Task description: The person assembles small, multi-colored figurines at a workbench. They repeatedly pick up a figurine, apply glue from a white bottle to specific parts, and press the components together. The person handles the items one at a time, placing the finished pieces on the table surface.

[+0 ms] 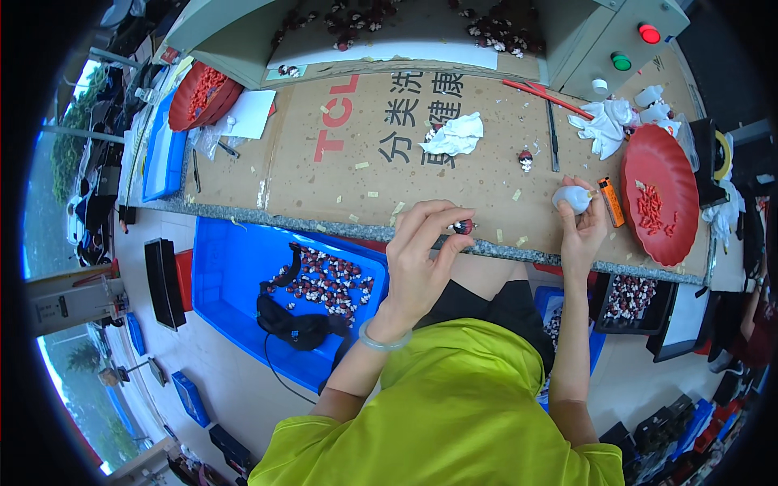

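Note:
My left hand point(417, 263) pinches a small dark-red and white figurine point(463, 227) between thumb and fingers, just over the table's front edge. To its right, my right hand point(585, 239) is closed round a small whitish squeeze bottle point(572, 198) with a yellowish tip pointing right. The two hands are apart. Another little figurine point(526, 160) stands on the cardboard point(308, 182) beyond them. Beside the right hand lies an orange lighter point(612, 202). A red scalloped dish point(683, 174) farther right has small red pieces in it.
A crumpled tissue point(455, 135) and a dark thin tool point(553, 136) lie on the cardboard. At the back stands a grey-green cabinet point(604, 49) with figurines inside. Below the table, left of my legs, a blue bin point(223, 300) holds many figurines and a black strap. Red bowls point(185, 113) sit far left.

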### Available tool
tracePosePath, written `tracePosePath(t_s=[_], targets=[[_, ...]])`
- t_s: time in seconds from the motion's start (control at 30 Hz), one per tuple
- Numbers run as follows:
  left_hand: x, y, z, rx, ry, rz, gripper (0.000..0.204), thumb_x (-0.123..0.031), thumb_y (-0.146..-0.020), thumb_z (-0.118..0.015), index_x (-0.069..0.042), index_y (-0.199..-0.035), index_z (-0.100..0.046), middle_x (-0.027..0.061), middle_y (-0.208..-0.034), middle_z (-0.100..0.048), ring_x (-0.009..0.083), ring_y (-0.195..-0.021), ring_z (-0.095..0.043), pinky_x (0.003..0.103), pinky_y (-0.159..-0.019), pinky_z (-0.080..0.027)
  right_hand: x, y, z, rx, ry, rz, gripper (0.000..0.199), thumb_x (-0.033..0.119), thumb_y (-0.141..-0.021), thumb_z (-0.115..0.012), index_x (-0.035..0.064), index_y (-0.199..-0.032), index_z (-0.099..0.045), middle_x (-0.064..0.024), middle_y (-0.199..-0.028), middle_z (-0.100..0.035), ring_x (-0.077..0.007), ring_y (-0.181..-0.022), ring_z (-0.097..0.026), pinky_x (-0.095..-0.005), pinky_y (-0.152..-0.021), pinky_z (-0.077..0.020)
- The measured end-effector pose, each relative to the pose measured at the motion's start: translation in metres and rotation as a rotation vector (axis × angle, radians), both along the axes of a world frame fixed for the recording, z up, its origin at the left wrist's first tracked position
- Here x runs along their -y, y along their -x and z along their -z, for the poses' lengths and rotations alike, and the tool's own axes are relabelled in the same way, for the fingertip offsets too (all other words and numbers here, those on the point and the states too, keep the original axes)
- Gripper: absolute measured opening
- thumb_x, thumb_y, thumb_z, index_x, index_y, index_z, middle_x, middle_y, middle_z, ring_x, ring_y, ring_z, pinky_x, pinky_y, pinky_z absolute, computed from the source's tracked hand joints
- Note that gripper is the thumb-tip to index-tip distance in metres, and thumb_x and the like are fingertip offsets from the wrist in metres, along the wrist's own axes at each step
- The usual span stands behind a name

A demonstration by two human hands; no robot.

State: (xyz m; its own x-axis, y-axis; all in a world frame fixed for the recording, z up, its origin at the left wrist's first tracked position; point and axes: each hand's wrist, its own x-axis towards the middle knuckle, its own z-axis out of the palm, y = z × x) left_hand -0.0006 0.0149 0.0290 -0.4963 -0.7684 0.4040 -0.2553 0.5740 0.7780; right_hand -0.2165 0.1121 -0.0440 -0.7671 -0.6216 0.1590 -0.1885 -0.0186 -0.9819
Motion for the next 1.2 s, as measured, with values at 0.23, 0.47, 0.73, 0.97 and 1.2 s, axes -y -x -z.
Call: tracePosePath(t_s=[0.23,0.47,0.73,0.97,1.2], targets=[[0.001,0.002,-0.001,0.006,0.056,0.015,0.026,0.000,-0.068,-0.075,-0.002,-0.094,-0.069,0.0104,-0.093,-0.067,0.0232,-0.084,-0.064,0.031,-0.076,-0.048,-0.008,-0.004,-0.005,-0.145,0.015,0.029,0.069,-0.005,-0.080,-0.064,0.0006,-0.140,-0.029,-0.0203,-0.133,-0.049,-0.0237,-0.124,-0.047,-0.0361,-0.107,-0.0323],[0.000,0.002,-0.002,-0.025,0.127,0.065,0.021,-0.002,-0.067,-0.076,-0.003,-0.086,-0.069,0.0078,-0.083,-0.071,0.0227,-0.079,-0.067,0.032,-0.079,-0.044,-0.029,-0.003,-0.009,-0.209,0.098,0.162,0.070,-0.002,-0.084,-0.060,-0.0001,-0.143,-0.022,-0.0224,-0.134,-0.047,-0.0286,-0.128,-0.043,-0.0406,-0.112,-0.0249],[-0.003,0.000,-0.003,-0.043,0.140,0.068,0.021,-0.002,-0.065,-0.077,-0.002,-0.084,-0.070,0.0084,-0.082,-0.071,0.0222,-0.077,-0.067,0.032,-0.079,-0.044,-0.028,0.010,-0.003,-0.177,0.159,0.228,0.066,-0.003,-0.086,-0.056,-0.0005,-0.142,-0.020,-0.0234,-0.131,-0.049,-0.0292,-0.127,-0.045,-0.0410,-0.111,-0.0269],[-0.003,0.000,-0.003,-0.068,0.162,0.071,0.021,-0.003,-0.064,-0.078,-0.002,-0.083,-0.069,0.0074,-0.080,-0.070,0.0214,-0.075,-0.066,0.031,-0.076,-0.044,-0.026,0.009,0.006,-0.207,0.167,0.266,0.065,-0.005,-0.085,-0.055,-0.0016,-0.141,-0.021,-0.0228,-0.128,-0.051,-0.0287,-0.124,-0.047,-0.0401,-0.110,-0.0284],[-0.003,0.000,-0.004,-0.085,0.185,0.064,0.022,-0.003,-0.063,-0.078,-0.002,-0.083,-0.069,0.0069,-0.080,-0.070,0.0204,-0.073,-0.066,0.031,-0.075,-0.044,-0.025,0.008,0.006,-0.227,0.164,0.270,0.063,-0.007,-0.085,-0.053,-0.0022,-0.140,-0.022,-0.0230,-0.126,-0.052,-0.0291,-0.124,-0.048,-0.0400,-0.110,-0.0295]])
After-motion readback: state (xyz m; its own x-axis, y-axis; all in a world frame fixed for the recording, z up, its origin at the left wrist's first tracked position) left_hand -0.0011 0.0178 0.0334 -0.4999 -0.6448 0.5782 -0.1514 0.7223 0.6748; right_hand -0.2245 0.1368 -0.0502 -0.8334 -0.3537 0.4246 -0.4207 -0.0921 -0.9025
